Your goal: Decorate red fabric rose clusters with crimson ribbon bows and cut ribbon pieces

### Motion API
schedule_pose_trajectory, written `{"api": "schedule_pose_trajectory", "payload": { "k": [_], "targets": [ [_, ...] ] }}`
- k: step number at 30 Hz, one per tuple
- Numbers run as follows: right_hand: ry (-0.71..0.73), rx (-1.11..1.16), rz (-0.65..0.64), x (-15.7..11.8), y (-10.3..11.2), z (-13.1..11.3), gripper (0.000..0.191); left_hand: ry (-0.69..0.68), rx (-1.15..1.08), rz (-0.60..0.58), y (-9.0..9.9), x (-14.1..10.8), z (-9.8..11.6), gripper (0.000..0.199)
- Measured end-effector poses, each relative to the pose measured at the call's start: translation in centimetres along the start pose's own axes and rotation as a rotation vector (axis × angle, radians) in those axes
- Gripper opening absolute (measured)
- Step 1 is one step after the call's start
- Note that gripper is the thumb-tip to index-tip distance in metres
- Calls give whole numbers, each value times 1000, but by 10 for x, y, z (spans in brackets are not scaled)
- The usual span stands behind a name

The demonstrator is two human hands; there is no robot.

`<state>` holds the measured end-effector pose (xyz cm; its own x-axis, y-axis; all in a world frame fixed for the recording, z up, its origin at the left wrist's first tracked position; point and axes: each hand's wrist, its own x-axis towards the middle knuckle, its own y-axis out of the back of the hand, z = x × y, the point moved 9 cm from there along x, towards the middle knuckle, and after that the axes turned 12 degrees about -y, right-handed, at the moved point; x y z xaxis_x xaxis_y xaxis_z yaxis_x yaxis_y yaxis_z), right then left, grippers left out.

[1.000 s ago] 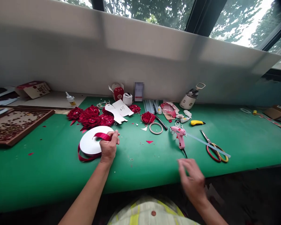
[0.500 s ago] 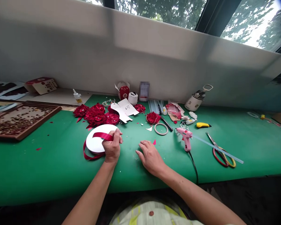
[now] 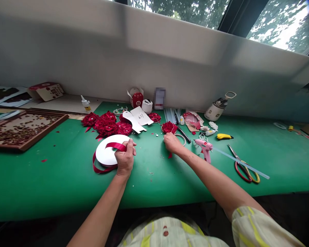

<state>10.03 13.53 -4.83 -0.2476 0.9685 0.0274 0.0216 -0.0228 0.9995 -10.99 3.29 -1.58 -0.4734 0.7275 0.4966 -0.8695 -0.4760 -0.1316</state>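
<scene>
L hand (image 3: 125,159) is closed, thumb over curled fingers, w/ red ribbon (image 3: 117,146) pinched in it. Strip runs from the hub of the white spool (image 3: 103,154) rightward into the fist, long axis roughly along the table's front edge; another length of it loops round the spool's L & near rim. Spool lies just L of L hand, flat-ish on the green table (image 3: 154,192), abt midway btwn front & back edges. L hand is clearly nearer to it; R hand (image 3: 173,142) is well apart, a bit closer to the back edge.

R hand: fingers bent down, tips hidden, so can't tell whether they pinch anything. Lone red flower (image 3: 169,127) sits just beyond, back-edge side; tape roll (image 3: 184,138) just R, partly covered by the hand; red scrap (image 3: 170,155) just on the front-edge side. Marker (image 3: 184,134) slants past the roll.

Btwn the hands: tiny pale bits. Flower heap (image 3: 105,126) crowds the spool from the back-edge side, white card (image 3: 142,116) at its R end. Glue gun (image 3: 206,147) is close by R forearm, touching or not can't tell; clear glue stick (image 3: 225,154) slants from its rear over the scissors (image 3: 233,152), twd the R front corner. Yellow cutter (image 3: 224,136) nr those. Brown tray (image 3: 23,148) far L, away from both hands.
</scene>
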Motion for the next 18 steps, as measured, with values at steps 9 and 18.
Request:
{"api": "schedule_pose_trajectory", "payload": {
  "k": [9,18],
  "targets": [
    [68,137,-2,-71,3,-37,18,36,10,35,0,1,-1,30],
    [-132,276,146,-100,16,4,30,21,-14,58,0,2,0,33]
  ]
}}
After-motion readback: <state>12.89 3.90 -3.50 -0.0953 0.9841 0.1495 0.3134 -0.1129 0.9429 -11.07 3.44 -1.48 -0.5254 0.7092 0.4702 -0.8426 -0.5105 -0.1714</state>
